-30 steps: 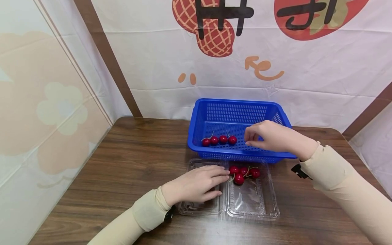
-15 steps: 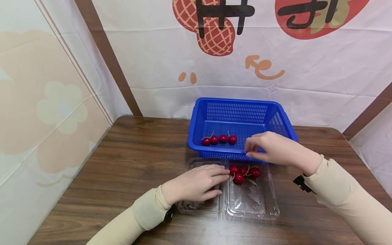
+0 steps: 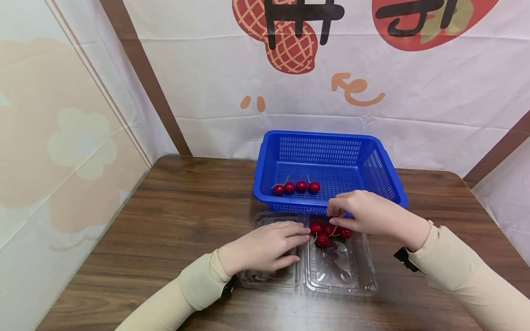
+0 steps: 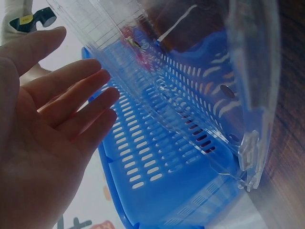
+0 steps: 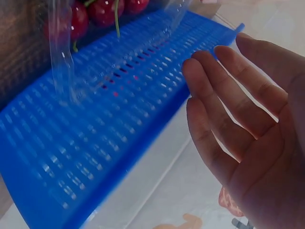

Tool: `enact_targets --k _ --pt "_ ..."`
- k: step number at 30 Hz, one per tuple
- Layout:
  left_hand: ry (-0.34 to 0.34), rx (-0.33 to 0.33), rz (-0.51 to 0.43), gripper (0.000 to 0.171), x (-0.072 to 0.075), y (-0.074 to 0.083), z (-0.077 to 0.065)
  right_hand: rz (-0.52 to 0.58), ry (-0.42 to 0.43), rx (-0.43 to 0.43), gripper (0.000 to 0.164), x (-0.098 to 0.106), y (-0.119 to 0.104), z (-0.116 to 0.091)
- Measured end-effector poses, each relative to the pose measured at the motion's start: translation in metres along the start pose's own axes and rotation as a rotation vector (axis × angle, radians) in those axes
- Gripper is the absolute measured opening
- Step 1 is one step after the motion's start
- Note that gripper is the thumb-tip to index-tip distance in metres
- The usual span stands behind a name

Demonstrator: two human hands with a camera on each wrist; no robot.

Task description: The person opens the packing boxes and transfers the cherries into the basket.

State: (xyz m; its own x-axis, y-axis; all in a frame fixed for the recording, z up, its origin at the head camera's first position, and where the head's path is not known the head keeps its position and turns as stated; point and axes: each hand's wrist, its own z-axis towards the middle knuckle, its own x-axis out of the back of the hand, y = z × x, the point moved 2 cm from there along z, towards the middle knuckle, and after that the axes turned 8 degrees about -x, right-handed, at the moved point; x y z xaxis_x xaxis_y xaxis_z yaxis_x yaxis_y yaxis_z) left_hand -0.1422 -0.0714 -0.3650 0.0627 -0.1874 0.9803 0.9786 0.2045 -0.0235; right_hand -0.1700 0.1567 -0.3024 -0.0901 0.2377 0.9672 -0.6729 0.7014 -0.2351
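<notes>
A clear plastic clamshell box [image 3: 331,271] lies unfolded in two halves on the table. My left hand [image 3: 269,247] is over its left half, fingers loosely extended; in the left wrist view the same hand [image 4: 66,100] holds nothing. Several red cherries [image 3: 323,239] with green stems are grouped at the far end of the right half. My right hand [image 3: 358,212] hovers at that end, fingertips just over the cherries. The right wrist view shows that hand [image 5: 252,114] with bent, relaxed fingers and nothing between them, beside the box's cherries [image 5: 106,10].
Directly behind the box stands a blue perforated basket [image 3: 319,134]. Several more cherries [image 3: 302,186] lie in a row along its near side. The dark wood table [image 3: 186,202] ends at a printed white cloth [image 3: 207,82] at the back.
My right hand has come from over the blue basket toward me, to the cherries in the clamshell box. My left hand stays in place.
</notes>
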Motion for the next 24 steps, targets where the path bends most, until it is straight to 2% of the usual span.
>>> enact_targets --k 10,19,24 --pt "0.007 -0.001 -0.006 0.046 0.000 -0.001 0.000 -0.011 -0.001 0.052 0.005 -0.022 -0.004 -0.001" --pt "-0.003 0.007 -0.007 0.047 0.000 -0.001 0.000 -0.032 -0.032 0.050 0.005 -0.037 -0.010 -0.002" --pt "-0.007 0.004 0.001 0.047 -0.001 -0.001 0.000 -0.079 -0.037 0.052 0.006 -0.045 -0.007 -0.003"
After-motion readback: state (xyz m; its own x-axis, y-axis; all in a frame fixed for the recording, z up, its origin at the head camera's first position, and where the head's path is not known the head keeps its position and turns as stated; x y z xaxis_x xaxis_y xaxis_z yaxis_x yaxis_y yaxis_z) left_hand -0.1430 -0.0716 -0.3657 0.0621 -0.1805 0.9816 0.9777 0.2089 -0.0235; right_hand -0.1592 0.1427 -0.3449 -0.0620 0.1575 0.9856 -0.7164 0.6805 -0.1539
